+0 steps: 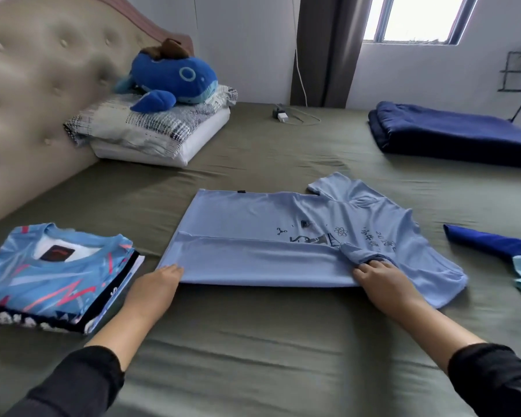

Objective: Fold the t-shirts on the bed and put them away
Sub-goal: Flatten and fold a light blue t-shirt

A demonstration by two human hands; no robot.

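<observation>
A light blue t-shirt [253,230] with a dark print lies spread sideways on the olive bed sheet [253,341], its near long edge folded over toward the middle. My left hand [158,279] holds the fold at the shirt's hem end, fingers tucked under the cloth. My right hand [376,276] grips the fold near the sleeve end, with a bunched bit of fabric over its fingers. A stack of folded patterned blue t-shirts [54,275] sits at the left.
A blue whale plush [175,79] rests on pillows [151,130] by the padded headboard [30,85]. A folded navy blanket [454,133] lies far right. More blue and teal garments [509,254] lie at the right edge. A charger and cable [282,114] sit near the curtain.
</observation>
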